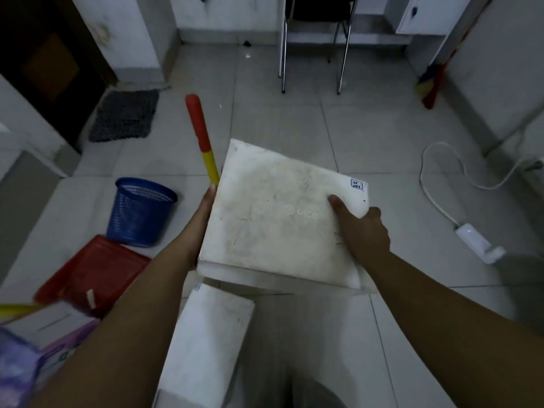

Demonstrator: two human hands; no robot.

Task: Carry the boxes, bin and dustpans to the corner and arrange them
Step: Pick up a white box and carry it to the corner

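Note:
I hold a flat white box [273, 213] marked PICO above the floor with both hands. My left hand [203, 219] lies along its left edge, fingers mostly hidden under it. My right hand [363, 228] grips the right edge, thumb on top. A red and yellow handle [201, 136] rises just behind the box's left corner. A second white box [206, 343] lies on the floor below. A blue mesh bin [141, 210] stands at the left, with a red dustpan [100, 272] in front of it.
A grey mat [125, 114] lies by a dark door at the back left. Chair legs [312, 54] stand at the back. A broom [435, 81] leans at the right wall. A white power strip and cable [474, 240] lie at the right. A purple bag [26, 366] sits at the bottom left.

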